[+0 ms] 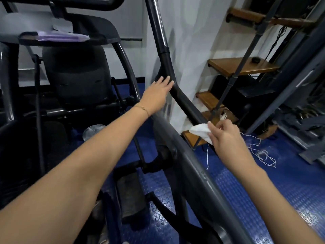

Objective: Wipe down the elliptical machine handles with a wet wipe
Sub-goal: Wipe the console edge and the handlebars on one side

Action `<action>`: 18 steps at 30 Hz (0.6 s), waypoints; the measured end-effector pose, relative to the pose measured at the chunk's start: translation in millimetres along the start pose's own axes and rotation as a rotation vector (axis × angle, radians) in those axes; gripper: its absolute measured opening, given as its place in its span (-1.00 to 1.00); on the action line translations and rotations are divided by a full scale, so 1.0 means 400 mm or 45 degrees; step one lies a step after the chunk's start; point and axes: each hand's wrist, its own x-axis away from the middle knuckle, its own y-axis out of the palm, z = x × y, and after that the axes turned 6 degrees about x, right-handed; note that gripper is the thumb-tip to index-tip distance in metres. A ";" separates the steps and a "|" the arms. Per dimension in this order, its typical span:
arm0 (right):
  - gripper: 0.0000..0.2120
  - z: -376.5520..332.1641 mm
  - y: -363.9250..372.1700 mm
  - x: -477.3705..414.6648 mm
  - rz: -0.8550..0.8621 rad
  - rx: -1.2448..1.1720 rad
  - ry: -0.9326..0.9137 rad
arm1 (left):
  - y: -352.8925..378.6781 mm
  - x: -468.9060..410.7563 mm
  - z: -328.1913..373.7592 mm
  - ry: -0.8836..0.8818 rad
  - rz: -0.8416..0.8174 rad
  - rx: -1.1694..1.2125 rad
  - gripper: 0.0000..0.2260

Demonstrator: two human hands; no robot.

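The handle (184, 101) is a dark bar that rises from low and near on the right, bends, then climbs steeply away toward the top. The left hand (158, 95) lies flat against it at the bend, fingers straight, gripping nothing. The right hand (223, 134) pinches a folded white wipe (199, 130) at the bar's low end, touching it or just beside it. Being nearer, the right hand looks set to wipe up the bar's length, toward the left hand.
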 end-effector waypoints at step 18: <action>-0.54 -0.146 0.015 -0.129 -0.142 0.475 0.169 | 0.035 -0.036 -0.117 0.440 -0.030 -0.508 -0.33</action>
